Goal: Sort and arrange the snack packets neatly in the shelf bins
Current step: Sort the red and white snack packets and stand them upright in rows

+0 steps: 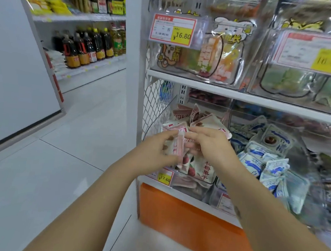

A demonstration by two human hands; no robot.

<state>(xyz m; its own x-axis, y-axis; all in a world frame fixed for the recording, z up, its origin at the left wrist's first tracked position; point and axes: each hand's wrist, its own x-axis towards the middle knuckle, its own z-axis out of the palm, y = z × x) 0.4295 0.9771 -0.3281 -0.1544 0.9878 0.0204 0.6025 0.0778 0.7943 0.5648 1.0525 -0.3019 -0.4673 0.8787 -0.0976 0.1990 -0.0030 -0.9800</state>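
Here, left hand and right hand fingers pinch pink packets over a shelf bin beside white floor

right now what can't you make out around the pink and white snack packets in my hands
Head view:
- pink and white snack packets, pinched between left hand and right hand: fingers and blur hide their number.
- yellow shelf price tag: left part behind the left wrist.
- upper right yellow price label: figures blurred.
- blue and white packets: rightmost ones smeared by glare.

Bright, even shop light, glare on the clear bins, soft blur and wide-angle curvature toward the edges.
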